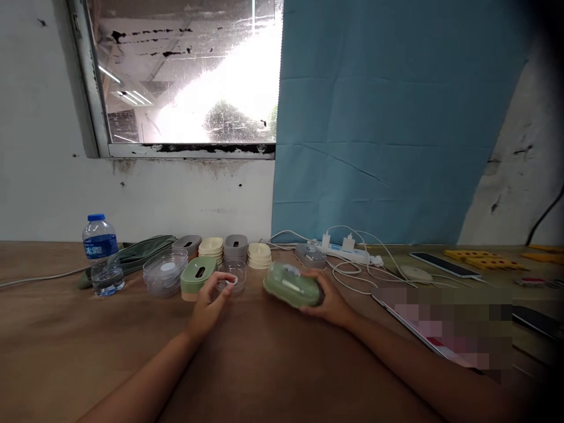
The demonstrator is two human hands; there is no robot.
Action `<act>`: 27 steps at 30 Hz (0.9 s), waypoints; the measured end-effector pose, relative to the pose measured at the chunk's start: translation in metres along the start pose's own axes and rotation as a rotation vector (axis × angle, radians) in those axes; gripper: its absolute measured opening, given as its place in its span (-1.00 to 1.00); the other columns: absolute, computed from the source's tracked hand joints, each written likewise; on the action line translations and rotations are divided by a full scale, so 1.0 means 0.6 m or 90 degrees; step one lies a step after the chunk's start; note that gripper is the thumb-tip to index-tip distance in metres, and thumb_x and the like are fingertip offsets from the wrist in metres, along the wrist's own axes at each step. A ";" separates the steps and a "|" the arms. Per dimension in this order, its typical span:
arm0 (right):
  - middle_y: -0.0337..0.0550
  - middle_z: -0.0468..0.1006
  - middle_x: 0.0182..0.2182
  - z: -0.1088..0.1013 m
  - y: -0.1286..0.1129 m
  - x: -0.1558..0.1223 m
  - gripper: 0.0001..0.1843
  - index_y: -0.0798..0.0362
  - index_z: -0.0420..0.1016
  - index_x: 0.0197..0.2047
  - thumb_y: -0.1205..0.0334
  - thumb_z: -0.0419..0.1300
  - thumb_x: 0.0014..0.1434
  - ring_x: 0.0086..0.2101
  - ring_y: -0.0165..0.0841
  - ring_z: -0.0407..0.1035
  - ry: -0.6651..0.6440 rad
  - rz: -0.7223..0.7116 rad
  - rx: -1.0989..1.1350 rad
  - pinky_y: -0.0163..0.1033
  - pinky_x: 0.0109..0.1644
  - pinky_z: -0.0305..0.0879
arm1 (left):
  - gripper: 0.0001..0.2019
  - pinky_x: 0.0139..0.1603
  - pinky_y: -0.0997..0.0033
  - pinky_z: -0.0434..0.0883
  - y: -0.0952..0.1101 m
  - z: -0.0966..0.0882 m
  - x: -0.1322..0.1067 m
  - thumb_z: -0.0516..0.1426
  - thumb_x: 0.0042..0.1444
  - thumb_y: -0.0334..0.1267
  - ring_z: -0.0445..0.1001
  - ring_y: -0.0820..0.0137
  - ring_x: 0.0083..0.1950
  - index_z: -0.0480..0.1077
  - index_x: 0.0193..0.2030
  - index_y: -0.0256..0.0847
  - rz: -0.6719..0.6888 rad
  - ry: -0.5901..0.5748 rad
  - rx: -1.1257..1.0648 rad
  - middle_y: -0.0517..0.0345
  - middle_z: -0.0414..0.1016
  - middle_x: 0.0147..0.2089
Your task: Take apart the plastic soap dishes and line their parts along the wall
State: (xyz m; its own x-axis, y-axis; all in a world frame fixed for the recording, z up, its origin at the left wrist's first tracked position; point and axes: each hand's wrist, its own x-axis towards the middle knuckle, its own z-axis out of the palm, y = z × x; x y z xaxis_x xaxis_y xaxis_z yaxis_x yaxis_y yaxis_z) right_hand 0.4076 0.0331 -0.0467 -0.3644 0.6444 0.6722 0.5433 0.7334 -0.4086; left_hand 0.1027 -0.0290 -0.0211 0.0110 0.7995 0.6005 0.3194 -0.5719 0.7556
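While the right hand [328, 301] wraps its fingers round a green box [292, 284], holding it tilted just above the table [264, 364], the left hand [210, 304] reaches to a clear lid [232, 276] lying just to the left of the box; its fingertips pinch what looks like a small white ring at the lid's near edge, though the view is too small to be sure of the grasp; the box has a pale clear top with a whitish piece showing on it, and it sits near the table's middle, well short of the wall. Behind the left hand stands a row of parts: a stack of clear lids [165, 271], a green base [197, 277] with a slot in its top, a grey base [187, 243], a cream stack [210, 249], another grey base [235, 247] and a second cream stack [259, 255]; a water bottle [102, 255] stands at the left end, beside a folded green cloth [136, 254]. Right of the box lies a grey box [311, 256], then a white power strip [348, 252] with plugs and looping white cables [365, 271]; farther right lie a phone [442, 264], yellow pieces [484, 259] and a blurred flat sheet [440, 329]. A window [189, 76] and a blue curtain [388, 117] fill the wall behind.
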 end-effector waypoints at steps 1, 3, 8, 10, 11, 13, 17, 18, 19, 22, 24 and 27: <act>-0.06 0.23 -0.08 0.000 0.016 0.014 -0.31 0.02 0.22 -0.02 0.02 0.33 -0.23 -0.03 -0.14 0.18 0.081 0.028 -0.033 -0.04 0.06 0.14 | -0.81 -0.06 0.35 0.25 -0.004 0.000 0.002 0.05 0.08 -0.16 0.35 0.31 -0.12 0.37 -0.25 -0.19 -0.027 0.056 -0.017 0.10 0.42 -0.22; -0.06 0.22 -0.08 -0.001 0.051 0.048 -0.29 0.01 0.23 -0.02 -0.02 0.32 -0.24 -0.01 -0.12 0.16 0.207 0.096 -0.097 -0.01 0.08 0.12 | -0.81 -0.18 0.42 0.29 -0.016 0.001 0.006 0.08 0.02 -0.16 0.37 0.35 -0.22 0.37 -0.30 -0.21 -0.078 0.145 -0.053 0.13 0.42 -0.29; 0.06 0.18 -0.09 -0.003 0.140 0.121 -0.34 0.07 0.24 -0.04 0.00 0.27 -0.21 0.00 0.01 0.09 0.320 0.249 -0.152 0.13 0.05 0.06 | -0.86 -0.35 0.50 0.27 -0.041 0.002 0.013 0.10 -0.12 -0.24 0.34 0.44 -0.39 0.37 -0.40 -0.24 -0.158 0.260 -0.148 0.20 0.38 -0.42; 0.07 0.22 -0.14 -0.003 0.167 0.133 -0.36 0.08 0.25 -0.07 0.01 0.27 -0.22 -0.01 0.06 0.09 0.326 0.290 -0.164 0.19 0.01 0.06 | -0.88 -0.32 0.50 0.27 -0.043 0.003 0.015 0.08 -0.14 -0.26 0.33 0.45 -0.38 0.35 -0.43 -0.24 -0.169 0.282 -0.167 0.22 0.36 -0.43; 0.06 0.23 -0.16 -0.003 0.178 0.135 -0.36 0.08 0.25 -0.07 0.02 0.27 -0.24 -0.01 0.06 0.10 0.323 0.304 -0.170 0.20 -0.01 0.07 | -0.89 -0.31 0.50 0.27 -0.043 0.004 0.016 0.07 -0.14 -0.27 0.33 0.44 -0.36 0.35 -0.44 -0.24 -0.171 0.289 -0.168 0.22 0.35 -0.44; 0.06 0.26 -0.17 -0.004 0.191 0.135 -0.34 0.08 0.26 -0.07 0.03 0.28 -0.27 -0.04 0.05 0.15 0.307 0.320 -0.182 0.19 -0.03 0.10 | -0.89 -0.29 0.49 0.27 -0.042 0.004 0.017 0.06 -0.15 -0.28 0.34 0.43 -0.33 0.35 -0.45 -0.24 -0.170 0.292 -0.153 0.21 0.35 -0.44; 0.12 0.24 -0.10 -0.013 0.181 0.132 -0.25 0.08 0.22 0.01 0.01 0.29 -0.28 -0.03 0.06 0.16 0.277 0.320 -0.209 0.17 -0.04 0.11 | -0.88 -0.29 0.48 0.27 -0.041 0.000 0.017 0.03 -0.10 -0.30 0.32 0.42 -0.34 0.35 -0.41 -0.24 -0.138 0.280 -0.071 0.20 0.33 -0.42; 0.16 0.20 -0.05 -0.017 0.169 0.134 -0.21 0.08 0.19 0.04 -0.01 0.28 -0.26 0.02 0.10 0.09 0.276 0.297 -0.230 0.20 -0.01 0.06 | -0.88 -0.29 0.47 0.27 -0.041 -0.002 0.017 0.02 -0.09 -0.31 0.31 0.43 -0.35 0.35 -0.41 -0.24 -0.120 0.277 -0.041 0.20 0.32 -0.42; 0.18 0.15 0.01 -0.019 0.153 0.136 -0.19 0.08 0.16 0.07 -0.02 0.28 -0.25 0.07 0.13 0.00 0.275 0.272 -0.250 0.23 0.03 -0.01 | -0.89 -0.27 0.47 0.27 -0.041 -0.004 0.017 0.02 -0.08 -0.32 0.30 0.43 -0.34 0.34 -0.40 -0.23 -0.099 0.277 -0.011 0.20 0.32 -0.41; 0.15 0.03 0.13 -0.015 0.091 0.152 -0.23 0.08 0.14 0.12 0.01 0.25 -0.15 0.14 0.08 -0.14 0.211 0.128 -0.308 0.17 0.13 -0.11 | -0.90 -0.23 0.45 0.26 -0.041 -0.014 0.019 0.01 -0.05 -0.34 0.29 0.43 -0.32 0.32 -0.39 -0.21 -0.036 0.275 0.078 0.19 0.31 -0.38; 0.07 0.19 0.07 0.007 0.045 0.165 -0.38 0.08 0.19 0.10 0.13 0.19 -0.03 0.09 -0.07 0.04 0.083 0.039 -0.296 0.02 0.14 -0.01 | -0.91 -0.20 0.41 0.25 -0.040 -0.021 0.020 0.00 -0.04 -0.35 0.30 0.41 -0.30 0.31 -0.39 -0.20 0.001 0.266 0.148 0.19 0.32 -0.36; -0.18 0.39 -0.06 0.068 -0.006 0.186 -0.49 -0.05 0.25 0.08 0.26 0.17 0.01 -0.03 -0.31 0.24 -0.044 -0.020 -0.283 -0.23 0.09 0.12 | -0.92 -0.10 0.30 0.19 -0.037 -0.029 0.022 0.01 -0.03 -0.36 0.31 0.35 -0.23 0.32 -0.41 -0.19 0.037 0.213 0.292 0.17 0.36 -0.35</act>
State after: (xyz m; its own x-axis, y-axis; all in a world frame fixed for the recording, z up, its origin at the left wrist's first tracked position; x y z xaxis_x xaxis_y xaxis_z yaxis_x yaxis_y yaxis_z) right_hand 0.3345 0.1111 0.0045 -0.4273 0.6479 0.6307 0.7982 0.5978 -0.0734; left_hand 0.0794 -0.0092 -0.0255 -0.2360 0.6246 0.7444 0.7065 -0.4158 0.5728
